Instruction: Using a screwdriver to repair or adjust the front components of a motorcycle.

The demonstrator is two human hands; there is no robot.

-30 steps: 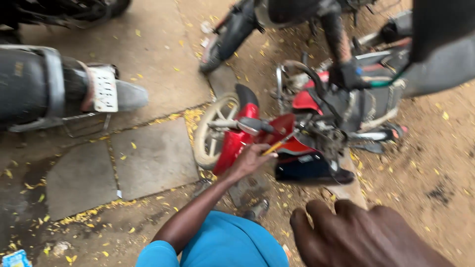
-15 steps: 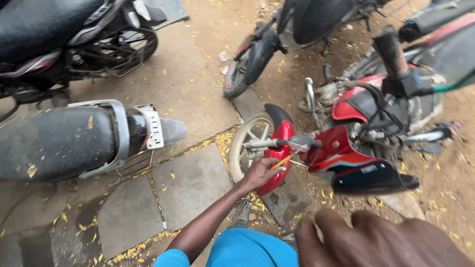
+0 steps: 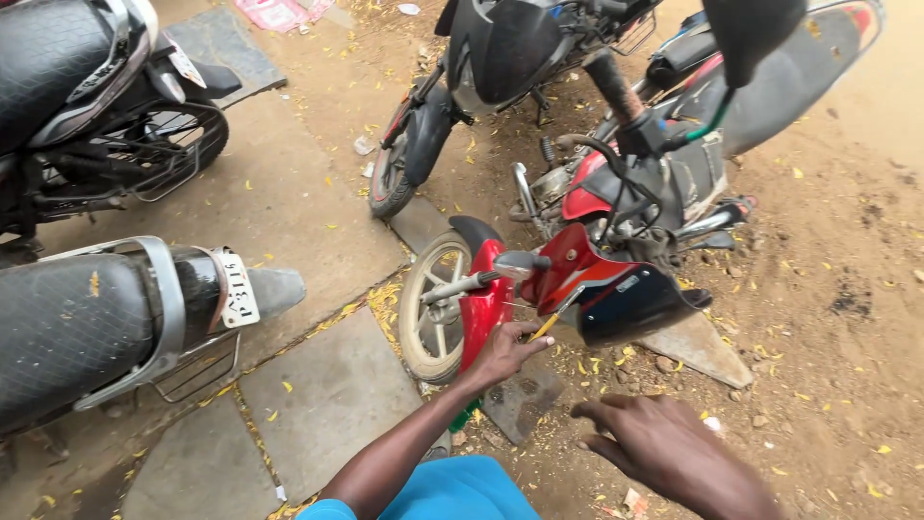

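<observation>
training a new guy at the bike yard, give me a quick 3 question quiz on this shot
1. True or false: the left hand holds a screwdriver against the red motorcycle.
2. Which is the right hand doing? A) gripping the handlebar B) hovering open with nothing in it C) holding a wrench
3. Fill in: the red motorcycle's front wheel stands at the edge of a concrete ____.

Key
1. True. The tool has a yellow handle, and its tip is at the red headlight fairing.
2. B. The fingers are spread, clear of the bike.
3. Slab.
</observation>
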